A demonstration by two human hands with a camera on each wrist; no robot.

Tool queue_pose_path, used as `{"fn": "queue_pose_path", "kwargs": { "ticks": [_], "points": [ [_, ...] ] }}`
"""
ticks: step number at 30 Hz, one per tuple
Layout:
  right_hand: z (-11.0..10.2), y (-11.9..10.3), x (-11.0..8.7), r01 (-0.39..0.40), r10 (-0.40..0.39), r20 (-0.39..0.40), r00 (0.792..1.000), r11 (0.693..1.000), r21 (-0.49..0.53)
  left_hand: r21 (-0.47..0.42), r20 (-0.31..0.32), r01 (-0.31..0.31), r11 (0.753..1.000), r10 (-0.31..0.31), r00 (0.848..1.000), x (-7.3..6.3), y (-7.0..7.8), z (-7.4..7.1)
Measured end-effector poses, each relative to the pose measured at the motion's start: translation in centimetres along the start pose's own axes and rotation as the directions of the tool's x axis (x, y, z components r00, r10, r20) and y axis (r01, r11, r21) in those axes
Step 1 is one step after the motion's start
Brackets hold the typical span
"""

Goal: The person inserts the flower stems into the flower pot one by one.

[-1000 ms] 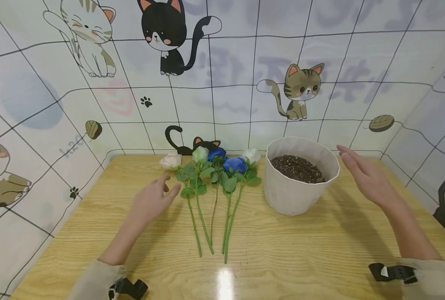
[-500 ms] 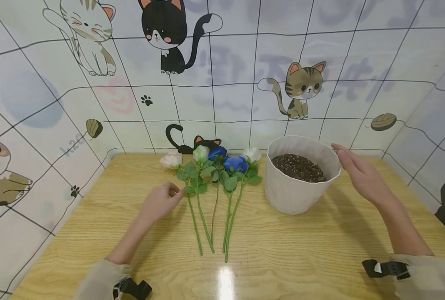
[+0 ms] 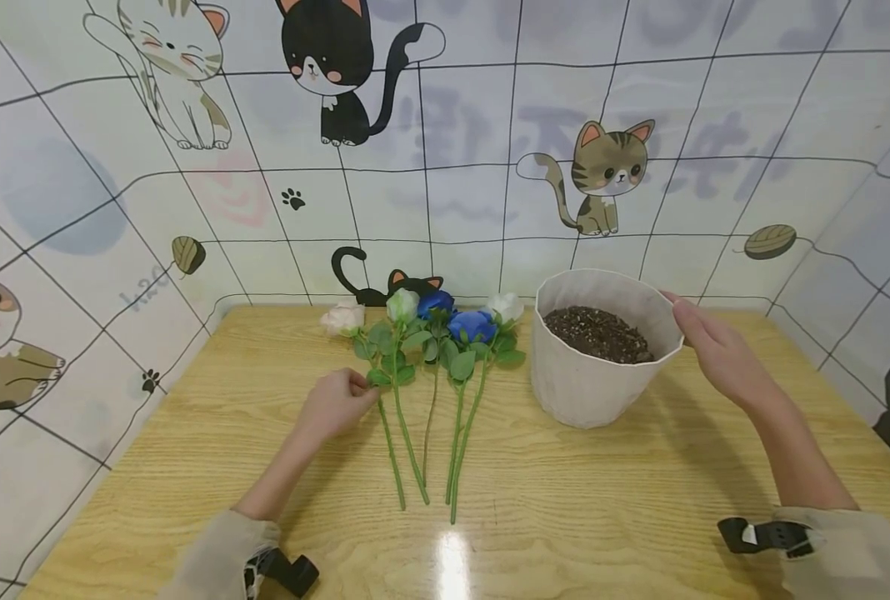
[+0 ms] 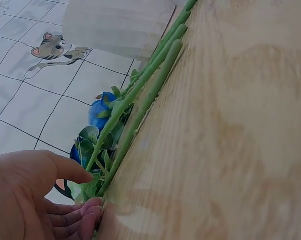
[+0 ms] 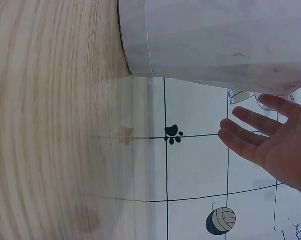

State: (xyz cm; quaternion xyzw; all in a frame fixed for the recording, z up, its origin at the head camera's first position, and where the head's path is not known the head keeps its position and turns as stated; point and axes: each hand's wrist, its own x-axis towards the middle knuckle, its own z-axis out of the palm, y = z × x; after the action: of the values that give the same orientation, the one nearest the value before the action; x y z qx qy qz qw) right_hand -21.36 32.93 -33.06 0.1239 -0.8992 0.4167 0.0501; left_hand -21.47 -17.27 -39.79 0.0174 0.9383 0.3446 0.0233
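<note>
On the table lie several artificial roses side by side, blooms toward the wall. The leftmost is a pale pink rose point(image 3: 343, 319); beside it are a white-green rose point(image 3: 402, 307), blue roses point(image 3: 472, 326) and a white rose point(image 3: 505, 308). My left hand point(image 3: 337, 406) has its thumb and curled fingertips around the pink rose's stem, just under its leaves. In the left wrist view, the thumb stays above the stem point(image 4: 155, 82) and the fingers low by the wood. My right hand point(image 3: 726, 350) rests against the right rim of a white pot point(image 3: 587, 392), its fingers extended behind it.
Dark soil point(image 3: 598, 333) fills part of the pot. A wall covering point(image 3: 460, 200) with cartoon cats and grid lines rises behind the wooden table point(image 3: 565, 517) and along both sides. Black straps with cameras point(image 3: 766, 536) sit on both sleeves.
My left hand has moved right and its fingers have closed in on the pink rose's stem. The right hand has moved left until it meets the pot's rim.
</note>
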Motion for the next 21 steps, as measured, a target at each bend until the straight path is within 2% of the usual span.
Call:
{"fn": "queue_pose_path", "kwargs": {
  "ticks": [8, 11, 16, 21],
  "points": [
    [0.14, 0.42, 0.05, 0.046, -0.046, -0.003, 0.999, 0.999, 0.019, 0.029, -0.02, 0.048, 0.998, -0.048, 0.999, 0.63, 0.41, 0.62],
    [0.15, 0.58, -0.03, 0.07, -0.07, -0.004, 0.998, 0.997, 0.033, -0.008, -0.018, 0.082, 0.997, -0.083, 0.996, 0.8, 0.55, 0.59],
    [0.08, 0.75, -0.09, 0.069, -0.069, -0.012, 0.998, 0.997, 0.027, -0.09, 0.004, 0.097, 0.991, -0.097, 0.995, 1.0, 0.36, 0.23],
    [0.11, 0.72, -0.11, 0.057, -0.057, -0.011, 0.998, 0.998, 0.027, -0.095, 0.007, 0.099, 0.991, -0.099, 0.995, 0.87, 0.44, 0.02]
  ]
}}
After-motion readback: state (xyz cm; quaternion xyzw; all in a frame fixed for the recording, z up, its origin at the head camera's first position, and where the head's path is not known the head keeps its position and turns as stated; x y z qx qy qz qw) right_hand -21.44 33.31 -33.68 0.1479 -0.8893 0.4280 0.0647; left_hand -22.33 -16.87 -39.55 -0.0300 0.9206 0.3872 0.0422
